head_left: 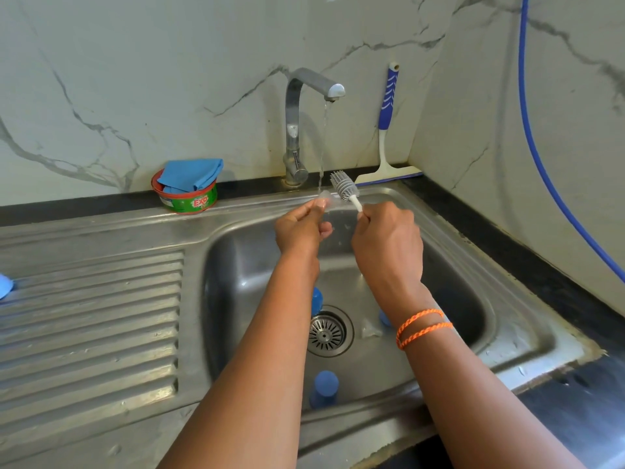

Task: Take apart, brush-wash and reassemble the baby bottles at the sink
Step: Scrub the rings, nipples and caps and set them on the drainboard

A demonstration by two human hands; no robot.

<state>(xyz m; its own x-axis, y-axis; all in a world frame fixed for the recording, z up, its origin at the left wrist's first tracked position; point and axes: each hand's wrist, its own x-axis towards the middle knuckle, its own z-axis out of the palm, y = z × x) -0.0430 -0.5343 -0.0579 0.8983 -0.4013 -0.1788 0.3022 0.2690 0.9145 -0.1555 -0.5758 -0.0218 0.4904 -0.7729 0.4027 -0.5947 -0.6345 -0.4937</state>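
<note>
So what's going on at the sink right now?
A person is washing baby bottle parts. The left hand holds a small clear piece under the running tap, while the right hand grips a grey silicone brush beside it. Blue bottle parts lie in the sink basin near the drain, not yet reassembled.

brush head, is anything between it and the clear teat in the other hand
Nothing visible. The right hand holds the brush just right of the clear teat, which is pinched in the left hand. Only a small open gap and the thin stream of tap water lie near them.
</note>
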